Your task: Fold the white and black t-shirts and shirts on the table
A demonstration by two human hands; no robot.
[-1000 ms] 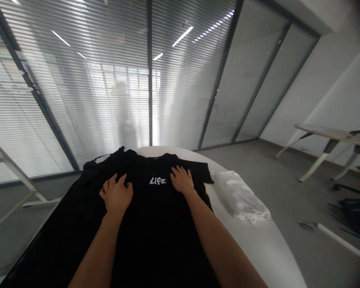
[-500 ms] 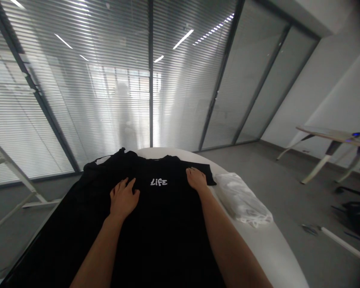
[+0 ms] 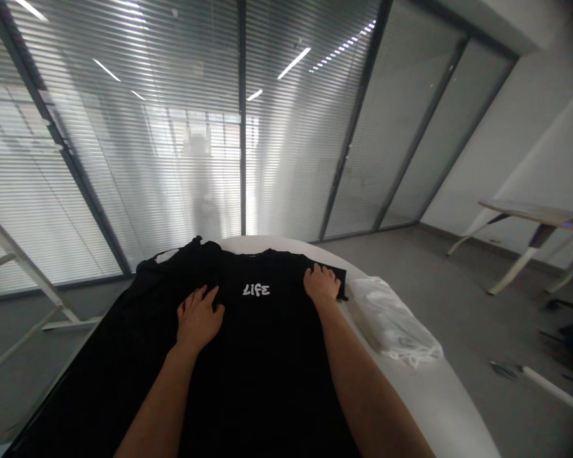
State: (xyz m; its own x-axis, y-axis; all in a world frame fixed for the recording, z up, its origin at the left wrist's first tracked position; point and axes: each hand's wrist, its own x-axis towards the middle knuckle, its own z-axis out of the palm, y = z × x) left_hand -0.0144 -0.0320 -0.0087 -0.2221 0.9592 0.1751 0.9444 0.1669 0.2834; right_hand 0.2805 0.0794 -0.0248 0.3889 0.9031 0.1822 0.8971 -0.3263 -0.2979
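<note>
A black T-shirt point(image 3: 262, 343) with white lettering across the chest lies spread over a white table point(image 3: 439, 407). On its left part rests my left hand point(image 3: 199, 320), fingers apart, lying on the dark cloth. My right hand point(image 3: 321, 284) is at the shirt's right shoulder, beside the sleeve, with its fingers spread on the fabric. More black fabric point(image 3: 105, 343) covers the table's left side; where it parts from the shirt I cannot make out. A folded white bundle in clear plastic point(image 3: 394, 321) lies to the right of the sleeve.
Behind the table stands a glass partition with blinds point(image 3: 286, 127). A white metal frame point(image 3: 33, 277) is at the left. Farther right are a wooden-topped desk point(image 3: 520, 213) and a white bar point(image 3: 554, 389) low down near the floor.
My right hand has shifted slightly to the right along the shoulder, its fingers spreading more, and the sleeve edge lies a little differently. My left hand stays nearly in place.
</note>
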